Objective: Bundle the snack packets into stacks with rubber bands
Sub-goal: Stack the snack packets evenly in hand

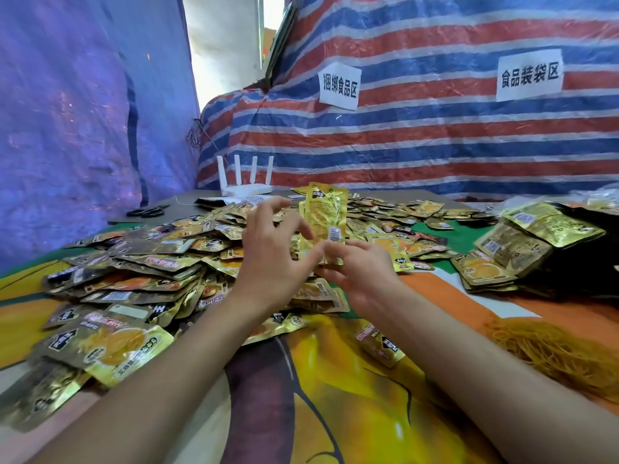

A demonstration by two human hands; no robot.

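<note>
A thin upright stack of gold snack packets stands on end at the centre of the table. My right hand pinches its lower edge from the right. My left hand is against its left side, fingers spread and loosely curved, thumb near the stack's bottom. A big loose heap of the same gold and brown packets covers the left and middle of the table. A pile of tan rubber bands lies at the right by my right forearm.
Bundled packet stacks lie at the right against a black bag. A white router and black scissors sit at the table's far left. Striped tarp walls close in the back and blue tarp the left.
</note>
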